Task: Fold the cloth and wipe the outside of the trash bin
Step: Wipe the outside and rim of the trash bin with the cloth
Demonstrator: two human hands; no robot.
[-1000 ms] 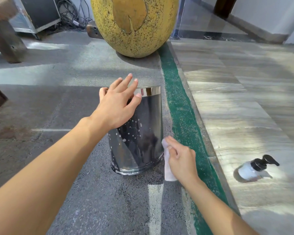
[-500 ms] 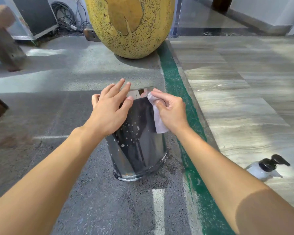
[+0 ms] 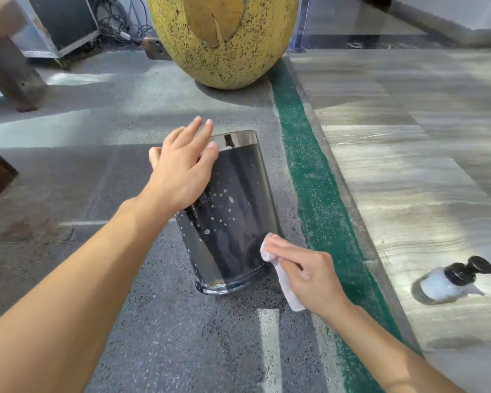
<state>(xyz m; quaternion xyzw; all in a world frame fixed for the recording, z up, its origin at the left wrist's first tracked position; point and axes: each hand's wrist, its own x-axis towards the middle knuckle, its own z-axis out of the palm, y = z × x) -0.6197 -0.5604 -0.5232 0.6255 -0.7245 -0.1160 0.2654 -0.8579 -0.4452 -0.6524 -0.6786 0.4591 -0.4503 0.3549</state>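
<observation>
Shiny dark metal trash bin (image 3: 233, 211) stands tilted on speckled grey floor (image 3: 165, 336).
Left hand (image 3: 182, 171) lies flat, unclenched, on its upper side; right hand (image 3: 309, 276) pinches folded white cloth (image 3: 284, 279) against its base. Yellow speckled vase (image 3: 224, 41) behind, black-pump white bottle (image 3: 451, 282) well right.

The left hand (image 3: 182, 171) covers the upper left rim of the trash bin (image 3: 233, 211), hiding the thumb behind the wall; the bin's inside and far side stay out of sight. The right hand (image 3: 306, 273) conceals much of the folded cloth (image 3: 288, 290), so its folds cannot be counted. A large yellow speckled object (image 3: 224, 41) is cut off by the top edge. The pump bottle (image 3: 451, 282) bears no readable label. Wooden posts (image 3: 9, 69) at left run out of frame, blurred.
</observation>
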